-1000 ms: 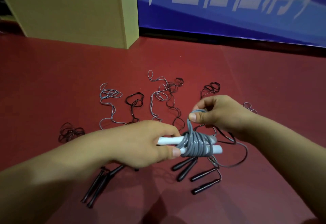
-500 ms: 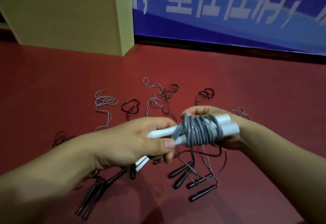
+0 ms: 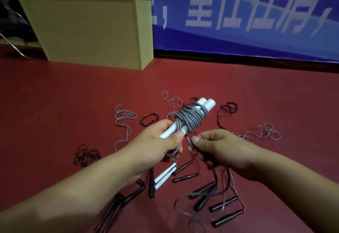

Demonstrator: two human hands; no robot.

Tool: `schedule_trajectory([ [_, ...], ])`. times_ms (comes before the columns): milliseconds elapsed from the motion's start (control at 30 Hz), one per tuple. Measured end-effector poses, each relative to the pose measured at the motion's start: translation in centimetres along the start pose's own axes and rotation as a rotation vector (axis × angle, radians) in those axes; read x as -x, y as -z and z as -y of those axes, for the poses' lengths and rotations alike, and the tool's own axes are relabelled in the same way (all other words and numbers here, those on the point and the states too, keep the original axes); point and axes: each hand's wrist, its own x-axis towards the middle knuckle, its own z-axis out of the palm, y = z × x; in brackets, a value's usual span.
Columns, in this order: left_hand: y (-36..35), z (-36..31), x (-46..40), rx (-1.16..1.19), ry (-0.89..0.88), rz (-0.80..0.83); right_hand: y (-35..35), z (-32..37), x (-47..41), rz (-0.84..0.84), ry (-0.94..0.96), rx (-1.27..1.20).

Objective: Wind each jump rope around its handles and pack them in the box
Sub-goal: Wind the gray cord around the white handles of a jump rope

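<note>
The right hand's [image 3: 218, 150] fingers [image 3: 197, 139] pinch the loose tail of the grey plastic cord [image 3: 190, 119], just below the coil. The left hand [image 3: 159, 146] is curled round the lower ends of the two white cylindrical handles [image 3: 205, 103], thumb pressed on top, holding the bundle in the air above the red floor [image 3: 73, 104]. To finish well, I'd keep the tail taut, tuck it under a tight turn, and avoid snagging the black-handled ropes [image 3: 203, 194] below. The tan cardboard box [image 3: 88, 31] stands well apart, behind left.

Grey rope [image 3: 190, 119], white handles [image 3: 206, 103]
</note>
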Motion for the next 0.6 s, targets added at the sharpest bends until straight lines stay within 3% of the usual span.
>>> schedule_trajectory([
  [233,0.3,0.9,-1.1,-0.055,0.020,-0.248,-1.1,0.1,0.5,0.023,0.010,0.163],
  [600,0.8,2.1,-2.1,-0.141,0.063,-0.421,-0.6,0.1,0.8,0.027,-0.089,0.173],
])
